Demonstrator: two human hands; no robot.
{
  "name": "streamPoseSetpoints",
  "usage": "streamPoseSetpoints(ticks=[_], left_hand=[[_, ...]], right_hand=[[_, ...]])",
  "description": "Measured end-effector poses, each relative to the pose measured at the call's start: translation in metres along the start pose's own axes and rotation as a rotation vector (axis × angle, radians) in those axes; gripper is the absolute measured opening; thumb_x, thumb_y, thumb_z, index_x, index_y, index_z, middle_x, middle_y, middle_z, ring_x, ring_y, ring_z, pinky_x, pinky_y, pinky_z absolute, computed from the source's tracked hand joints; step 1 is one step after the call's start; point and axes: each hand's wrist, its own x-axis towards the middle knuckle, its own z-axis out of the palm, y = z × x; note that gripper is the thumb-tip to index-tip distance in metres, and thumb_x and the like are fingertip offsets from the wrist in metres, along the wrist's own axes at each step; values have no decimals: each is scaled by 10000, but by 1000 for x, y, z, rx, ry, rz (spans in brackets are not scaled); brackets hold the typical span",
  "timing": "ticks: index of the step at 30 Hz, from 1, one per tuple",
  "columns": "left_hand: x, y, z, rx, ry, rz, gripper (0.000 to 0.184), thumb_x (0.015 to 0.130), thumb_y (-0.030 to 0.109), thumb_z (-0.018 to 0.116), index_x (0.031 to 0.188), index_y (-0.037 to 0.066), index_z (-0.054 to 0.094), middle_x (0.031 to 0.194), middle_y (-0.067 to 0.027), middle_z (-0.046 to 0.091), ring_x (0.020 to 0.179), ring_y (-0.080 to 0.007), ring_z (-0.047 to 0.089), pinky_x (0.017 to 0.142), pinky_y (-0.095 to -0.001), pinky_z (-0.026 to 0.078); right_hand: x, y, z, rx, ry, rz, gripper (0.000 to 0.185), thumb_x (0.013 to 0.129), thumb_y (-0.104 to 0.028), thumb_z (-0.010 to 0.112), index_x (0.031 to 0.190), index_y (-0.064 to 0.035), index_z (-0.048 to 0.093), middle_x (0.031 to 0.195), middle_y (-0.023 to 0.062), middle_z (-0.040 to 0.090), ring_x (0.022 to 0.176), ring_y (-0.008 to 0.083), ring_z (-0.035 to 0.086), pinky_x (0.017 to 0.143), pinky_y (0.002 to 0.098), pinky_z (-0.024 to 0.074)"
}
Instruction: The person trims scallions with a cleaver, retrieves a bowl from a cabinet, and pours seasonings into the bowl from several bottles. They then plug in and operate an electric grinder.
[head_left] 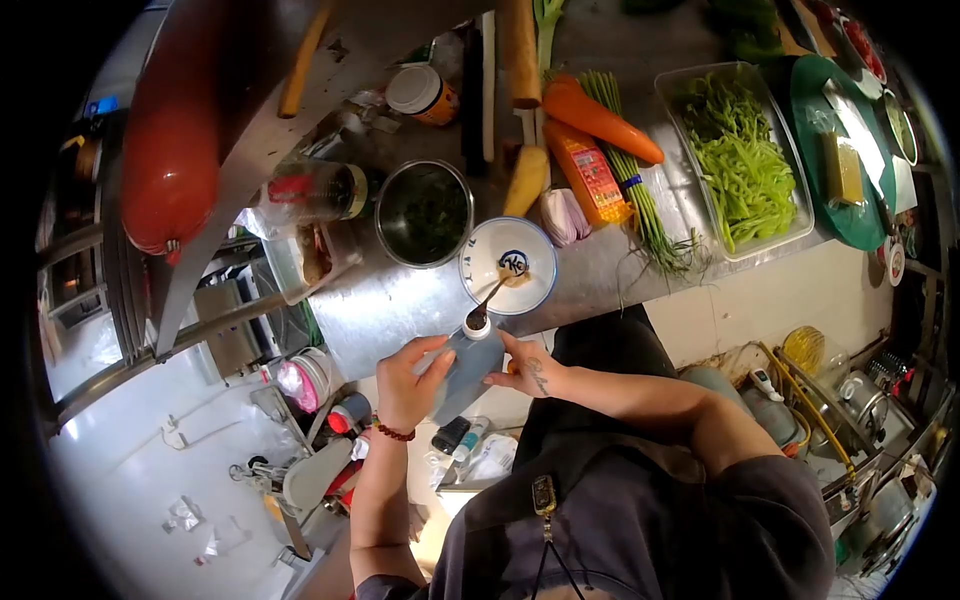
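Both my hands are on a grey-blue bottle [468, 372] with a white neck, tilted toward the table. Around its left side my left hand [408, 385] is closed, a beaded bracelet at the wrist. My right hand [522, 366] grips the other side, thumb and fingers against it. From the bottle's mouth a dark brown streak reaches into a white bowl [478, 262] with blue markings; I cannot tell whether it is poured sauce or a spoon. A little brown liquid [518, 278] lies in the bowl.
Left of the bowl stands a metal bowl [385, 230] of dark greens. Behind and right are a carrot [602, 120], an orange packet [592, 178], green stalks [655, 215], a tub [808, 205] of sliced greens and a green board [868, 232] with a knife. A sausage [170, 160] hangs at left.
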Motion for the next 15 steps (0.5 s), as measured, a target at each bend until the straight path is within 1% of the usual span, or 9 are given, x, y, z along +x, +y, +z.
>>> streamPoseSetpoints(ticks=[2, 7, 8, 10, 11, 13, 15], left_hand=[[3, -2, 2, 15, -15, -4, 215, 802, 140, 694, 963, -1, 663, 886, -141, 685, 784, -190, 670, 706, -267, 504], [8, -13, 7, -4, -51, -20, 217, 806, 144, 690, 965, -2, 659, 891, -144, 684, 814, -200, 668, 742, -281, 501], [9, -13, 8, -4, -52, -21, 217, 806, 144, 690, 965, -2, 659, 891, -144, 684, 814, -200, 668, 742, -281, 501], [11, -13, 7, 45, -60, -29, 216, 804, 154, 690, 957, 3, 662, 887, -145, 684, 818, -214, 669, 753, -293, 501], [11, -15, 8, 45, -60, -30, 216, 804, 154, 690, 957, 3, 662, 887, -145, 684, 818, -214, 669, 753, -293, 501], [12, -21, 9, 16, -65, -64, 217, 803, 168, 690, 948, 8, 666, 878, -145, 684, 814, -225, 669, 753, -303, 503], [13, -22, 8, 17, -64, -67, 215, 802, 169, 690, 945, 10, 668, 874, -144, 684, 810, -225, 670, 749, -302, 504]], right_hand=[[1, 3, 1, 14, -3, 17, 849, 757, -218, 732, 1419, -70, 221, 903, 236, 631, 701, 341, 634, 656, 357, 497], [3, 12, 6, 135, -30, 41, 815, 755, -216, 732, 1393, -30, 260, 1014, 235, 616, 774, 316, 639, 702, 347, 501], [4, 15, 8, 136, -30, 42, 815, 755, -216, 732, 1393, -30, 260, 1014, 235, 616, 774, 316, 639, 702, 347, 501], [5, 17, 10, 126, -24, 41, 792, 755, -197, 732, 1379, -19, 278, 1051, 232, 609, 845, 302, 641, 721, 336, 503], [6, 16, 10, 126, -25, 41, 792, 755, -197, 732, 1379, -19, 278, 1051, 232, 609, 845, 302, 641, 721, 336, 503], [6, 16, 10, 162, -20, 35, 769, 752, -179, 737, 1365, -19, 301, 1057, 225, 613, 925, 298, 632, 750, 332, 502], [8, 14, 11, 174, -28, 51, 757, 749, -177, 741, 1355, -17, 316, 1060, 219, 615, 953, 294, 626, 760, 329, 502]])
